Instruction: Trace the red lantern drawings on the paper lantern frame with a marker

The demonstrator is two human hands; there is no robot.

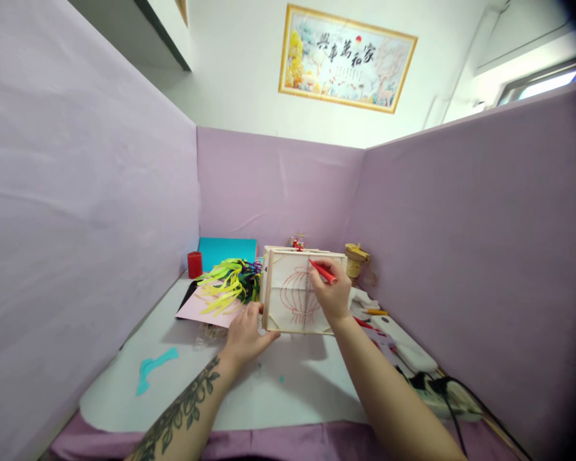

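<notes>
My left hand (248, 333) grips the lower left corner of a box-shaped lantern frame (267, 288) with pale wooden edges and white panels, holding it tilted up above the table. On the panel facing me, a lantern outline (295, 294) is drawn in red lines with a short fringe at its bottom. A red marker pen (324, 272) is pinched in my right hand (333, 291), its tip at the upper part of the drawing. My right hand covers part of the panel's right side.
Yellow and green paper strips (225, 282) lie on pink paper (196, 307) at left, near a red cylinder (194, 264) and a blue sheet (228, 255). A cyan scrap (153, 369) lies front left. At right are a pencil (375, 312), a power strip (454, 400) with cables, and a yellowish container (356, 261).
</notes>
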